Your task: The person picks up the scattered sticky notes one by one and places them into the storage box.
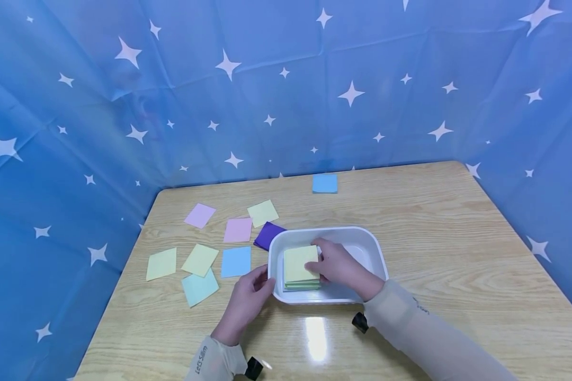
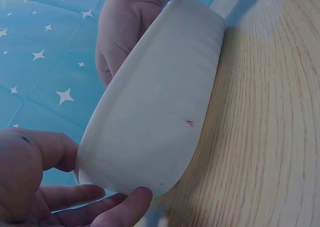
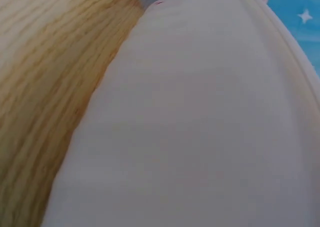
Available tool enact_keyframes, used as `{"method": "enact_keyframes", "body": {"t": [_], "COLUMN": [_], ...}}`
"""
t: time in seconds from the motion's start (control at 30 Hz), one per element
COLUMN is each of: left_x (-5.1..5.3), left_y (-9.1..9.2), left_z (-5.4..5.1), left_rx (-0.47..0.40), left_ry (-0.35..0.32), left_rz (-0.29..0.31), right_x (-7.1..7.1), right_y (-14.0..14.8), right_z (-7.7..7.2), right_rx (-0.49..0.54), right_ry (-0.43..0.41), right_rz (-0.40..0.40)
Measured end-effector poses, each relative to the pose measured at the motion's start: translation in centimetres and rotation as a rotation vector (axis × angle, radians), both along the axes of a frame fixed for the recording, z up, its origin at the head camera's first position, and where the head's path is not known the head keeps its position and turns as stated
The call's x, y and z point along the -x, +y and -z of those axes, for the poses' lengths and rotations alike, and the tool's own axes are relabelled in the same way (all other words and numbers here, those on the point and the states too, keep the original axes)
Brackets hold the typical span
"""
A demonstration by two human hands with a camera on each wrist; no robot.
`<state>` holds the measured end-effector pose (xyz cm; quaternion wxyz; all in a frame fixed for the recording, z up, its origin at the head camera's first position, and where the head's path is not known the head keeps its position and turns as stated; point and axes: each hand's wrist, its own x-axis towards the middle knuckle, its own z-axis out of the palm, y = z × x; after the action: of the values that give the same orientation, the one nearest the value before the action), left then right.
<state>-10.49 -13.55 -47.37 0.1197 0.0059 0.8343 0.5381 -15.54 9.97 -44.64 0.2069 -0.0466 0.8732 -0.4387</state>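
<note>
A white plastic tray (image 1: 375,253) with rounded corners stands on the wooden table. In it, toward its left end, sits a stack of square sticky notes (image 1: 299,263), pale yellow on top with green and bluish layers below. My left hand (image 1: 249,295) grips the tray's left end between thumb and fingers; the left wrist view shows the fingertips (image 2: 143,192) against its outer wall. Reaching over the tray's near rim, my right hand (image 1: 336,262) holds the stack at its right side, the thumb lying over the top note. The tray wall hides most of that hand in the right wrist view.
Loose notes lie left of the tray: pink (image 1: 238,230), lilac (image 1: 200,215), blue (image 1: 235,261), mint (image 1: 200,287) and several pale yellow (image 1: 161,264). A purple square (image 1: 268,235) lies behind the tray's left corner. A blue pad (image 1: 324,183) sits near the table's back edge, before a starry curtain (image 1: 286,95).
</note>
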Motion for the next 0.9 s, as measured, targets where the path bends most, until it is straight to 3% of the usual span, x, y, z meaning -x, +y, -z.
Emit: {"method": "enact_keyframes", "body": {"t": [0.17,0.5,0.7,0.9], "left_x": [-0.1,-0.1,-0.1,-0.1], "left_y": [0.0,-0.1,0.0,0.0], "left_z": [0.0,0.0,-0.1,-0.1], "left_rx": [-0.003,0.001,0.006,0.005], "left_ry": [-0.006,-0.003,0.003,0.001], "left_rz": [-0.003,-0.004,0.003,0.006], "right_x": [0.1,0.2,0.2,0.9], "right_y": [-0.1,0.1,0.7,1.7], "right_z": [0.3,0.5,-0.3,-1.8], "right_rx": [-0.074,-0.141,-0.087,-0.052], "right_ry": [0.04,0.018,0.013,0.041], "right_rz": [-0.04,-0.081,-0.053,-0.061]}}
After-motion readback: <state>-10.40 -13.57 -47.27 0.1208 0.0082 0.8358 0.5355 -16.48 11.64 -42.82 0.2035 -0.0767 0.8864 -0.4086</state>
